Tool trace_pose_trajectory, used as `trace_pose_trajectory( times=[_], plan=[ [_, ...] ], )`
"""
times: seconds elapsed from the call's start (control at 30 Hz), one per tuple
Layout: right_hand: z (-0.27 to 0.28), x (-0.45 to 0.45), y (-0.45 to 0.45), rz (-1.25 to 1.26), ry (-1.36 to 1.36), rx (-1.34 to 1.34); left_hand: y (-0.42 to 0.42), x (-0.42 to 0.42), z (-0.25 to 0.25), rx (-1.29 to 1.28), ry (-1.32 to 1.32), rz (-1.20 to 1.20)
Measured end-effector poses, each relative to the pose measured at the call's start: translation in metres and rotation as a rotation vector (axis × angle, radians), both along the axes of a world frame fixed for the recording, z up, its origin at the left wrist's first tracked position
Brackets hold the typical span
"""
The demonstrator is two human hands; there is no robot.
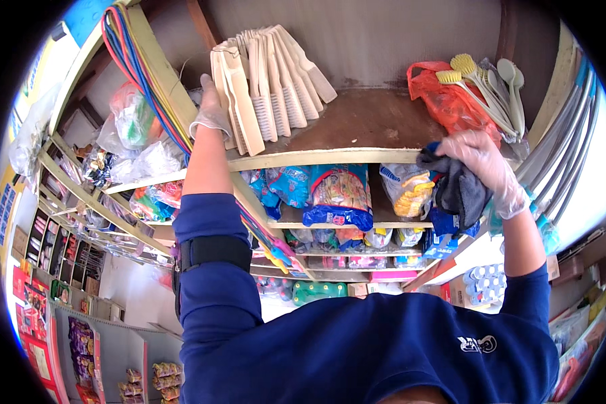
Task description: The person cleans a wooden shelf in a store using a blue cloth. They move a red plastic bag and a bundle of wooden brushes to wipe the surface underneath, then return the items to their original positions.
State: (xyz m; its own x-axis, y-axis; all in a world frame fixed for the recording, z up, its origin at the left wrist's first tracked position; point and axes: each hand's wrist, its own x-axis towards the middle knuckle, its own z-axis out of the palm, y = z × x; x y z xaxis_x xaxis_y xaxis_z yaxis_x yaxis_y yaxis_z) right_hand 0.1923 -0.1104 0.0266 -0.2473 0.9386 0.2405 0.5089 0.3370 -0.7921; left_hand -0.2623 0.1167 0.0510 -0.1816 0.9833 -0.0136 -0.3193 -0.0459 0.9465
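Note:
A row of pale handled brushes [278, 86] with light bristles leans together on the top shelf [373, 118]. My left hand [213, 103], in a clear plastic glove, lies against the left end of this row. Its fingers are largely hidden, so its grip is unclear. In a similar glove, my right hand [477, 156] clutches a dark grey cloth [457, 189] that hangs over the shelf's front edge at the right. Just behind that hand sit long-handled scrub brushes [485, 96], some with yellow bristles, on a red plastic bag [439, 101].
Lower shelves hold blue-trimmed packs [338, 197] and a bag with yellow items [409, 189]. Coloured hoses or cords [149, 81] hang on the left post. Grey tubes [570, 136] hang at the right. Snack bags [81, 343] hang on a rack at lower left.

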Motion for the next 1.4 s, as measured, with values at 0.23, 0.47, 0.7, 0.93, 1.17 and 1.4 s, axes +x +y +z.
trace_pose_trajectory(
  times=[0.23, 0.47, 0.7, 0.93, 1.17, 1.4],
  plan=[
    [0.077, -0.136, 0.090, 0.163, -0.182, 0.278, 0.016, -0.034, -0.020, 0.052, -0.036, 0.015],
    [0.110, -0.210, 0.187, -0.009, -0.341, 0.546, 0.037, -0.024, -0.025, 0.053, -0.040, 0.008],
    [0.131, -0.256, 0.187, -0.019, -0.587, 0.629, 0.037, -0.029, -0.029, 0.094, -0.034, 0.038],
    [0.132, -0.268, 0.197, -0.140, -0.658, 0.648, 0.012, -0.004, -0.017, 0.089, -0.045, 0.074],
    [0.125, -0.244, 0.191, -0.093, -0.408, 0.784, 0.025, 0.000, -0.024, 0.117, -0.046, 0.107],
    [0.128, -0.170, 0.153, -0.029, -0.212, 0.730, -0.020, 0.083, -0.020, 0.210, 0.207, 0.390]
  ],
)
